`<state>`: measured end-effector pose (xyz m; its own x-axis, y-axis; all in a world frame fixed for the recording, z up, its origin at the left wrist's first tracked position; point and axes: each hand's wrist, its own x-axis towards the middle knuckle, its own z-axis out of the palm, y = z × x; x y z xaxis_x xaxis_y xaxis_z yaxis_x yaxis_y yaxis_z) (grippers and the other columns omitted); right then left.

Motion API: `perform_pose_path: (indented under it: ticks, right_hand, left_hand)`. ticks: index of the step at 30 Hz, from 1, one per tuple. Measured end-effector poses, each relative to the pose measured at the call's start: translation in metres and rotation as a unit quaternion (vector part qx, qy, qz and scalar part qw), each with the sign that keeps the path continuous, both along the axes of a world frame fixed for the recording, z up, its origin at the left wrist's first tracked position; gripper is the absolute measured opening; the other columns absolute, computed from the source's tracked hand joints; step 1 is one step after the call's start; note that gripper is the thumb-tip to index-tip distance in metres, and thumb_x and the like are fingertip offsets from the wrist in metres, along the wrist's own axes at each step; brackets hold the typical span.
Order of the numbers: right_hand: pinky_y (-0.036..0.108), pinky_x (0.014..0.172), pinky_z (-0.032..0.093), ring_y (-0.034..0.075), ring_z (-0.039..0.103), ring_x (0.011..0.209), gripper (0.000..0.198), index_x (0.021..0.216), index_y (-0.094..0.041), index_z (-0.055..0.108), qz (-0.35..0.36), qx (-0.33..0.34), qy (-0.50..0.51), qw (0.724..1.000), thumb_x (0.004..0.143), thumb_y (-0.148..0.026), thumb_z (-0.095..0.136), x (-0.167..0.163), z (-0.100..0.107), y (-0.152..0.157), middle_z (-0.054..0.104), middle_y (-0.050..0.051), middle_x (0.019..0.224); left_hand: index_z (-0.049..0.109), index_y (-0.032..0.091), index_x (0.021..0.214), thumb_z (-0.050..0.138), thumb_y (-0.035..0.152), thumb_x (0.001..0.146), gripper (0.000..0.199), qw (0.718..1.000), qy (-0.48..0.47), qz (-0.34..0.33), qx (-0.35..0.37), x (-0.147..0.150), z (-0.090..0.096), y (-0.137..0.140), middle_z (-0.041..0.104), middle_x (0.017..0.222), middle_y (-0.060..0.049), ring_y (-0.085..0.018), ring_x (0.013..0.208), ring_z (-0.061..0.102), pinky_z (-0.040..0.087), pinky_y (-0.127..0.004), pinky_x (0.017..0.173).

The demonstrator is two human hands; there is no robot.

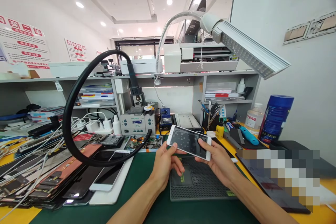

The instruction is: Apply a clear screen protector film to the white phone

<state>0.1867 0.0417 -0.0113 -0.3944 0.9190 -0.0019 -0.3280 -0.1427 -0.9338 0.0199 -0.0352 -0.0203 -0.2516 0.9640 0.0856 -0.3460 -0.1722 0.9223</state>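
Above mat (204, 183); fingers (172, 149) hold phone (188, 141) (white-edged)

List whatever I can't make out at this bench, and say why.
All in the head view:
- Back of the white phone: faces away from the camera.
- Some fingertips of the right hand: hidden behind the white phone.
- Part of the dark flat device: covered by pixelation.
- Readout of the grey station: too small to read.
- Left forearm: cut off by the bottom edge.
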Motion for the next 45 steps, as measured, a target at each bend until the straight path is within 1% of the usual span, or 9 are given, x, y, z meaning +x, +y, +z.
perform_pose_path:
  ticks: [4, 9, 13, 15, 18, 22, 31, 38, 45]
  right_hand:
    - [0.031, 0.062, 0.065, 0.019, 0.067, 0.078, 0.029, 0.099, -0.018, 0.073, 0.002, 0.007, 0.0, 1.0, 0.081, -0.039, 0.081, 0.002, 0.002, -0.001, 0.073, 0.006, 0.098]
    - [0.032, 0.062, 0.066, 0.019, 0.067, 0.078, 0.032, 0.101, -0.018, 0.072, -0.001, 0.016, 0.003, 1.0, 0.08, -0.04, 0.082, 0.005, 0.001, 0.001, 0.072, 0.007, 0.1]
    - [0.031, 0.057, 0.064, 0.019, 0.065, 0.074, 0.032, 0.098, -0.018, 0.072, -0.004, 0.013, -0.001, 1.0, 0.079, -0.041, 0.083, 0.007, 0.003, 0.003, 0.072, 0.007, 0.098]
    - [0.03, 0.054, 0.063, 0.019, 0.065, 0.074, 0.031, 0.096, -0.018, 0.071, 0.003, 0.015, -0.008, 1.0, 0.078, -0.04, 0.083, 0.008, 0.004, 0.003, 0.071, 0.007, 0.096]
    - [0.029, 0.05, 0.06, 0.019, 0.063, 0.074, 0.032, 0.098, -0.018, 0.07, 0.027, 0.023, -0.02, 0.999, 0.079, -0.04, 0.083, 0.008, 0.004, 0.002, 0.071, 0.007, 0.095]
    - [0.028, 0.049, 0.059, 0.019, 0.062, 0.075, 0.03, 0.097, -0.018, 0.07, 0.048, 0.026, -0.041, 0.998, 0.08, -0.041, 0.081, 0.008, 0.002, -0.002, 0.07, 0.006, 0.092]
    - [0.029, 0.049, 0.056, 0.02, 0.059, 0.076, 0.035, 0.105, -0.019, 0.071, 0.067, 0.086, -0.073, 0.991, 0.084, -0.046, 0.076, 0.005, 0.002, -0.007, 0.066, 0.005, 0.09]
    - [0.03, 0.048, 0.055, 0.022, 0.061, 0.075, 0.044, 0.108, -0.019, 0.071, 0.073, 0.111, -0.101, 0.986, 0.08, -0.052, 0.077, 0.003, 0.002, -0.009, 0.069, 0.007, 0.092]
    - [0.03, 0.049, 0.054, 0.021, 0.06, 0.072, 0.046, 0.109, -0.018, 0.07, 0.084, 0.134, -0.104, 0.982, 0.08, -0.052, 0.077, 0.002, 0.0, -0.009, 0.07, 0.007, 0.091]
  left_hand:
    - [0.056, 0.016, 0.109, 0.065, 0.05, 0.088, 0.041, 1.0, -0.016, -0.022, 0.003, -0.004, 0.001, -0.001, 0.075, 0.096, -0.012, -0.015, 0.042, 0.065, 0.052, -0.026, 0.036]
    - [0.062, 0.012, 0.107, 0.058, 0.056, 0.091, 0.047, 1.0, -0.02, -0.023, -0.003, -0.007, 0.002, -0.001, 0.075, 0.099, -0.017, -0.018, 0.045, 0.067, 0.052, -0.027, 0.035]
    - [0.069, 0.009, 0.103, 0.05, 0.064, 0.092, 0.058, 1.0, -0.003, -0.029, -0.002, -0.011, 0.003, -0.001, 0.073, 0.098, -0.016, -0.017, 0.053, 0.068, 0.055, -0.027, 0.041]
    - [0.069, 0.011, 0.101, 0.059, 0.061, 0.089, 0.052, 1.0, 0.007, -0.026, -0.001, -0.013, 0.005, -0.002, 0.07, 0.089, -0.011, -0.018, 0.06, 0.068, 0.056, -0.026, 0.044]
    - [0.068, 0.015, 0.104, 0.079, 0.043, 0.077, 0.04, 1.0, 0.019, -0.006, -0.001, -0.016, 0.005, -0.003, 0.066, 0.082, -0.004, -0.017, 0.065, 0.065, 0.057, -0.025, 0.044]
    - [0.07, 0.015, 0.089, 0.077, 0.045, 0.078, 0.033, 0.999, 0.018, 0.029, -0.015, -0.02, 0.002, 0.001, 0.06, 0.073, -0.001, -0.013, 0.06, 0.056, 0.057, -0.025, 0.045]
    - [0.057, 0.018, 0.06, 0.08, 0.057, 0.069, 0.047, 0.995, 0.043, 0.077, -0.052, -0.022, 0.0, 0.004, 0.052, 0.057, 0.003, -0.01, 0.048, 0.048, 0.047, -0.021, 0.036]
    - [0.062, 0.015, 0.067, 0.079, 0.063, 0.068, 0.05, 0.989, 0.082, 0.084, -0.092, -0.022, -0.005, 0.006, 0.051, 0.056, 0.002, -0.011, 0.047, 0.049, 0.045, -0.021, 0.033]
    - [0.065, 0.014, 0.079, 0.077, 0.064, 0.07, 0.053, 0.982, 0.13, 0.098, -0.095, -0.021, -0.008, 0.008, 0.053, 0.061, 0.002, -0.012, 0.05, 0.051, 0.041, -0.019, 0.032]
